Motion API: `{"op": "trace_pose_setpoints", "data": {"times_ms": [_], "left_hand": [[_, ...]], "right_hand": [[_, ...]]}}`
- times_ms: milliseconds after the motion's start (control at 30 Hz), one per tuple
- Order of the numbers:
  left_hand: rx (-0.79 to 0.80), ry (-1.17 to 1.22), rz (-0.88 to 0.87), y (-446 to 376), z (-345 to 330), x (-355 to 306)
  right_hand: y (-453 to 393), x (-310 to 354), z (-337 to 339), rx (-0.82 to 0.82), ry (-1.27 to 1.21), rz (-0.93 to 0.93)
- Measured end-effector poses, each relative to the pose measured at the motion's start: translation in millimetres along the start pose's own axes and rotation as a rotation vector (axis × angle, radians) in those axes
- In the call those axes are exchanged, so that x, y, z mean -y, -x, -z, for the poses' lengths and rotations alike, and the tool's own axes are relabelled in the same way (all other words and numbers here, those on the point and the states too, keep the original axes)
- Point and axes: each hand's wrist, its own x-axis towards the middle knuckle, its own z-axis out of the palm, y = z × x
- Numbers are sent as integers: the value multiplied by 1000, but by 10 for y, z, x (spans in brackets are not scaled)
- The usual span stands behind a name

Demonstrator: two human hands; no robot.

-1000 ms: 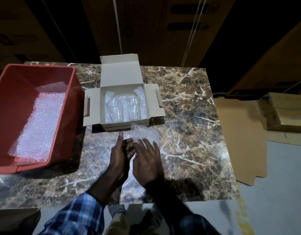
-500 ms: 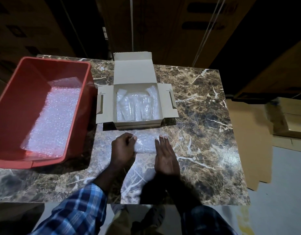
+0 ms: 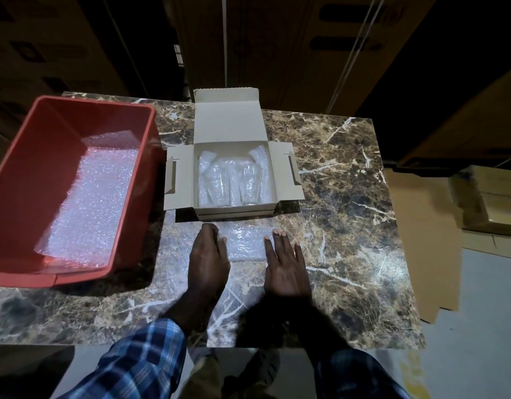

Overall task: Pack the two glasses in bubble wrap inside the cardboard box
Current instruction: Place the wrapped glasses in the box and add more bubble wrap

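Both hands have slid apart since a moment ago, leaving more of the folded bubble wrap bare between them on the desk. Its long axis runs left to right, just in front of the open cardboard box, where two glasses lie side by side in wrap, their lengths pointing front to back. Left hand curls its fingers on the wrap's left end. Right hand lies flat, fingers straight, at the right end.
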Motion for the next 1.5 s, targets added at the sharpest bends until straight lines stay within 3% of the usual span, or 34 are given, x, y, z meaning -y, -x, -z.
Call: {"op": "trace_pose_setpoints", "data": {"times_ms": [100,233,367,600,700,767,900,1100,1233,1367,1500], "left_hand": [[-40,-165,-279,42,3,68],[148,-347,-666,106,53,190],[286,-456,-700,76,40,326],[206,-437,-787,16,110,472],[168,-431,-817,-18,129,432],[179,-405,-799,-32,146,365],[186,-328,-683,-41,152,205],[182,-234,-391,-88,95,274],[304,-270,-305,-129,201,193],[455,-241,-270,-282,340,169],[516,30,-92,-468,497,66]], "right_hand": [[13,0,60,26,35,27],[5,-14,73,37,69,75],[0,-66,113,41,60,119],[2,-380,286,109,111,225],[-9,-378,347,61,57,212],[-47,-246,395,-6,-116,94],[-153,41,419,-92,-435,-323],[-317,141,477,135,-563,-585],[-380,108,610,256,-621,-581],[-347,159,870,235,-800,-560],[-407,233,1269,241,-1124,-556]]}}
